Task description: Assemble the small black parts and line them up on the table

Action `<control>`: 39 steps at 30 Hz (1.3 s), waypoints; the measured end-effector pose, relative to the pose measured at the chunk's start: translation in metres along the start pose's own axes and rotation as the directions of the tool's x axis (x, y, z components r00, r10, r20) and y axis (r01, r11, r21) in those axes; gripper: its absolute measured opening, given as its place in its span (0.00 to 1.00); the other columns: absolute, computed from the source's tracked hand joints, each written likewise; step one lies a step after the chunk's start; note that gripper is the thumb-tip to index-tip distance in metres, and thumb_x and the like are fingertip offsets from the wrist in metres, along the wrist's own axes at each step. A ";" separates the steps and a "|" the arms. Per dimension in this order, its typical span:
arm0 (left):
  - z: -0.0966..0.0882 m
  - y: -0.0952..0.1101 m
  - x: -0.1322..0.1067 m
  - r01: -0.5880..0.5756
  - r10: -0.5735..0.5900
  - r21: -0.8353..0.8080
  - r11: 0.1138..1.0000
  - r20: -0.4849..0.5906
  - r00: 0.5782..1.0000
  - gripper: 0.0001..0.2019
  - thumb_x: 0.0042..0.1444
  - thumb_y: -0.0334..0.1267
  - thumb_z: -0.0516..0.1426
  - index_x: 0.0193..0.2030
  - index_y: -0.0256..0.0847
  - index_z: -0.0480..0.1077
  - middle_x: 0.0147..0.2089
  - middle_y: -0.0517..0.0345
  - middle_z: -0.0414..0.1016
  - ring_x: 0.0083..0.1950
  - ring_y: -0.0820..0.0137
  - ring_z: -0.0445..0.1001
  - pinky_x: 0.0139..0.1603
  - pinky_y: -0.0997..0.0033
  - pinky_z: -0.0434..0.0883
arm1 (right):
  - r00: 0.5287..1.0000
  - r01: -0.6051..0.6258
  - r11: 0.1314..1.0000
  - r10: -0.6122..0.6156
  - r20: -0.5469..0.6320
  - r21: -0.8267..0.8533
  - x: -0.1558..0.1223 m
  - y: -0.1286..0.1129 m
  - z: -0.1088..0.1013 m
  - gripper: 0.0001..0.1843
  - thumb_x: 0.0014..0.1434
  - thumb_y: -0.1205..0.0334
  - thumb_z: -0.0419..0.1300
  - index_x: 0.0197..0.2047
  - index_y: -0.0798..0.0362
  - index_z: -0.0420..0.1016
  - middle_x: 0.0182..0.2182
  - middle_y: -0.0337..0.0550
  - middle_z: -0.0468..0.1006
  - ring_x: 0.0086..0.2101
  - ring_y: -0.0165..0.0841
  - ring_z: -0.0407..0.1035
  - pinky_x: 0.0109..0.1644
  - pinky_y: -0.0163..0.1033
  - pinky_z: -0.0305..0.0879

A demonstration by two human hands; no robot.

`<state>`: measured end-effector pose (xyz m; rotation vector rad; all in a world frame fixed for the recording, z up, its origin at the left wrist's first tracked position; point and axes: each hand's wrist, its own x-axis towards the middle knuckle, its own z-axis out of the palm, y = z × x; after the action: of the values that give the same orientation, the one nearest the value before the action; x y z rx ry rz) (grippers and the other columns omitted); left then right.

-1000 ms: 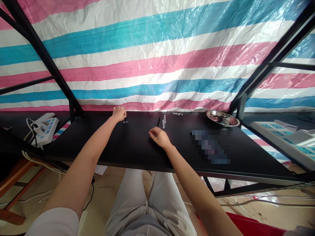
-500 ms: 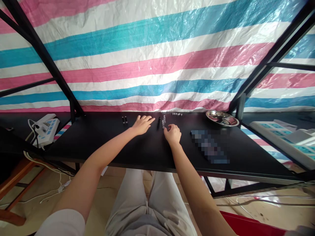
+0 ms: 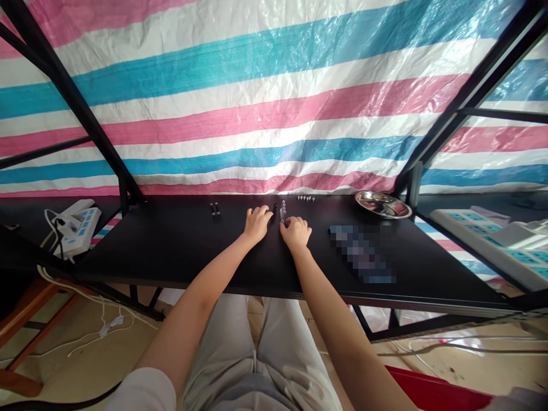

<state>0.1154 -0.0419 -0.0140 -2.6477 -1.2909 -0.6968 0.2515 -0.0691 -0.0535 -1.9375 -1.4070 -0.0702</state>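
Note:
My left hand rests on the black table with its fingers bent and a little apart. Its fingertips are beside a short row of small black pieces, and I cannot tell whether they touch. To the right of that row runs a line of small clear, shiny pieces. At the near end of this line is the thumb of my right hand, whose fingers are curved with a gap to the thumb. Nothing shows in either hand. What the small pieces are is too small to make out.
Two small dark sticks with pale ends lie to the left. Several small silvery pieces form a row at the back. A round metal dish and a blurred-out flat object are to the right. A striped sheet hangs behind the table.
My left hand has moved right and nearer to me, up to the black pieces, and its fingers have bent. The right hand has stayed by the clear pieces.

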 end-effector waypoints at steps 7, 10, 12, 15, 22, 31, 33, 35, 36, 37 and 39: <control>-0.007 -0.013 -0.018 0.167 -0.191 -0.158 0.973 -0.151 0.970 0.04 0.56 0.35 0.55 0.37 0.43 0.71 0.44 0.56 0.71 0.44 0.66 0.68 0.44 0.62 0.59 | 0.996 -0.029 0.998 0.033 0.081 -0.047 0.004 -0.004 -0.002 0.10 0.53 0.58 0.55 0.34 0.54 0.74 0.38 0.53 0.72 0.41 0.44 0.62 0.42 0.46 0.54; -0.010 -0.016 -0.029 0.241 -0.292 -0.247 0.939 -0.200 0.935 0.04 0.55 0.35 0.56 0.37 0.44 0.71 0.44 0.58 0.72 0.44 0.68 0.69 0.46 0.64 0.59 | 0.994 -0.044 0.995 0.052 0.101 -0.086 0.007 -0.005 -0.001 0.11 0.53 0.58 0.54 0.34 0.54 0.74 0.37 0.51 0.73 0.41 0.42 0.61 0.41 0.44 0.53; -0.011 -0.015 -0.035 0.288 -0.363 -0.300 0.909 -0.236 0.901 0.04 0.55 0.35 0.56 0.37 0.44 0.71 0.44 0.58 0.72 0.45 0.68 0.69 0.46 0.65 0.59 | 0.993 -0.041 0.994 0.052 0.108 -0.105 0.008 -0.006 0.000 0.11 0.54 0.59 0.53 0.34 0.54 0.74 0.37 0.49 0.73 0.40 0.41 0.62 0.41 0.43 0.52; -0.013 -0.011 -0.039 0.305 -0.424 -0.369 0.878 -0.301 0.854 0.04 0.55 0.36 0.56 0.37 0.43 0.71 0.43 0.57 0.72 0.45 0.68 0.69 0.47 0.65 0.60 | 0.995 0.028 0.994 -0.018 0.096 -0.107 0.006 -0.010 -0.002 0.10 0.54 0.60 0.53 0.32 0.55 0.74 0.36 0.48 0.74 0.39 0.39 0.62 0.38 0.41 0.51; -0.020 -0.011 -0.044 0.260 -0.422 -0.421 0.869 -0.357 0.834 0.05 0.55 0.35 0.55 0.37 0.43 0.71 0.42 0.56 0.72 0.45 0.68 0.70 0.49 0.65 0.61 | 0.962 0.274 0.958 -0.272 0.035 -0.083 -0.009 -0.024 -0.008 0.10 0.55 0.62 0.52 0.29 0.55 0.72 0.30 0.47 0.73 0.34 0.36 0.62 0.35 0.39 0.48; -0.021 -0.010 -0.044 0.211 -0.386 -0.432 0.877 -0.370 0.845 0.05 0.55 0.35 0.56 0.37 0.43 0.72 0.42 0.56 0.73 0.44 0.68 0.71 0.49 0.64 0.61 | 0.939 0.343 0.934 -0.341 0.034 -0.097 -0.014 -0.030 -0.013 0.09 0.55 0.63 0.52 0.28 0.55 0.72 0.28 0.46 0.73 0.32 0.35 0.61 0.34 0.39 0.47; -0.021 -0.009 -0.045 0.200 -0.379 -0.435 0.878 -0.374 0.847 0.05 0.55 0.35 0.56 0.37 0.43 0.72 0.42 0.56 0.73 0.44 0.68 0.71 0.49 0.65 0.62 | 0.938 0.346 0.932 -0.343 0.050 -0.109 -0.015 -0.031 -0.014 0.09 0.55 0.63 0.52 0.28 0.55 0.72 0.29 0.46 0.73 0.33 0.35 0.62 0.35 0.39 0.47; -0.020 -0.010 -0.045 0.192 -0.371 -0.431 0.881 -0.380 0.847 0.05 0.55 0.35 0.56 0.37 0.43 0.72 0.41 0.56 0.73 0.44 0.68 0.71 0.48 0.65 0.62 | 0.937 0.349 0.929 -0.344 0.059 -0.121 -0.016 -0.031 -0.014 0.09 0.55 0.63 0.52 0.28 0.55 0.72 0.29 0.46 0.73 0.33 0.35 0.62 0.35 0.39 0.47; -0.020 -0.010 -0.045 0.191 -0.367 -0.426 0.884 -0.383 0.848 0.05 0.55 0.35 0.56 0.37 0.43 0.72 0.41 0.56 0.73 0.44 0.68 0.71 0.48 0.65 0.62 | 0.936 0.351 0.928 -0.346 0.061 -0.126 -0.016 -0.031 -0.014 0.09 0.54 0.63 0.52 0.28 0.55 0.72 0.29 0.46 0.73 0.33 0.36 0.62 0.35 0.39 0.47; -0.020 -0.011 -0.045 0.190 -0.362 -0.417 0.889 -0.385 0.849 0.05 0.55 0.35 0.56 0.37 0.43 0.72 0.42 0.56 0.73 0.44 0.68 0.71 0.48 0.65 0.62 | 0.935 0.354 0.926 -0.349 0.065 -0.132 -0.016 -0.031 -0.014 0.09 0.54 0.64 0.52 0.28 0.55 0.72 0.29 0.46 0.72 0.33 0.36 0.62 0.35 0.39 0.47; -0.019 -0.012 -0.046 0.180 -0.341 -0.392 0.902 -0.392 0.854 0.07 0.56 0.36 0.55 0.39 0.43 0.72 0.43 0.55 0.73 0.44 0.68 0.70 0.48 0.65 0.62 | 0.932 0.362 0.922 -0.354 0.077 -0.140 -0.017 -0.031 -0.014 0.08 0.54 0.64 0.52 0.29 0.55 0.71 0.30 0.47 0.72 0.33 0.36 0.61 0.35 0.39 0.47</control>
<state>0.0751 -0.0728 -0.0193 -2.3227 -1.5065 -1.6077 0.2236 -0.0866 -0.0343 -1.7863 -1.8235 -0.3110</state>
